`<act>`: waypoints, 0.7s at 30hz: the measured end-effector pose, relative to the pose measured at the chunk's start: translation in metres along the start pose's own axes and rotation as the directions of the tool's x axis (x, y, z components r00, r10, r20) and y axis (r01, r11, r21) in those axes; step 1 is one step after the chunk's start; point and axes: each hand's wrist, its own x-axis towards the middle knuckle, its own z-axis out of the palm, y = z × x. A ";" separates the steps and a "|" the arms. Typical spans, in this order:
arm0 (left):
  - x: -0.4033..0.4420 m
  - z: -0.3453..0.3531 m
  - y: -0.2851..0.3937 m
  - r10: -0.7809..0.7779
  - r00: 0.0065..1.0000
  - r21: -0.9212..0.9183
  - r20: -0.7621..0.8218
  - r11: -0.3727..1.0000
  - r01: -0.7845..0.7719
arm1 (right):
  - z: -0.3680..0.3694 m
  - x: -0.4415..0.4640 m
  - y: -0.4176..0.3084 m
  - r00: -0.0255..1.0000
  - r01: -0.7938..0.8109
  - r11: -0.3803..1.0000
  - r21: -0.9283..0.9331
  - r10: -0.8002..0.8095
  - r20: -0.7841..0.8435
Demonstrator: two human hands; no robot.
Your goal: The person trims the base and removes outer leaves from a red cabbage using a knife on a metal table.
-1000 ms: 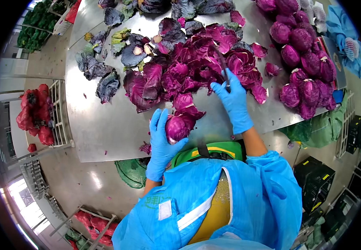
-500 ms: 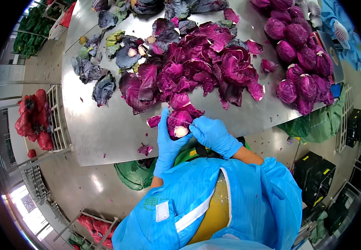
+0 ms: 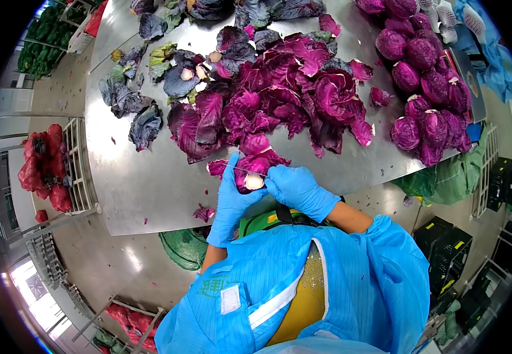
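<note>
My left hand [image 3: 234, 196], in a blue glove, grips a red cabbage [image 3: 246, 177] from its left side, near the table's front edge. The pale cut stem of the cabbage faces me. My right hand [image 3: 296, 187], also gloved, is closed on a knife [image 3: 245, 170], whose thin blade lies across the cabbage toward my left fingers. The handle is hidden in my fist. Just beyond the cabbage spreads a heap of loose purple leaves [image 3: 276, 88].
Whole red cabbages [image 3: 421, 53] are piled on the metal table [image 3: 149, 194] at the right. Dark outer leaves [image 3: 145, 125] lie at the left. A co-worker's blue sleeve [image 3: 501, 74] shows at the far right. Black crates [image 3: 445, 251] stand on the floor.
My right hand has come down from the leaf heap to the cabbage with the knife. The cabbage has turned so its cut stem shows. Since the middle frame, little has moved.
</note>
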 end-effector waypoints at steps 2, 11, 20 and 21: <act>0.001 -0.003 0.002 -0.001 0.999 -0.007 0.044 1.000 0.001 | -0.001 0.001 -0.002 0.999 -0.005 0.998 -0.060 0.007 0.037; 0.004 -0.001 0.000 0.068 0.997 0.148 0.048 0.986 -0.075 | 0.002 0.004 0.000 0.994 0.025 0.961 -0.276 0.005 0.105; 0.000 0.016 0.004 0.100 0.992 0.281 -0.071 0.957 -0.076 | 0.019 -0.003 0.010 0.990 -0.119 0.962 -0.245 0.094 -0.108; -0.002 0.018 0.003 0.151 0.984 0.329 -0.096 0.938 -0.112 | 0.025 -0.005 0.012 0.979 -0.173 0.978 -0.115 0.158 -0.130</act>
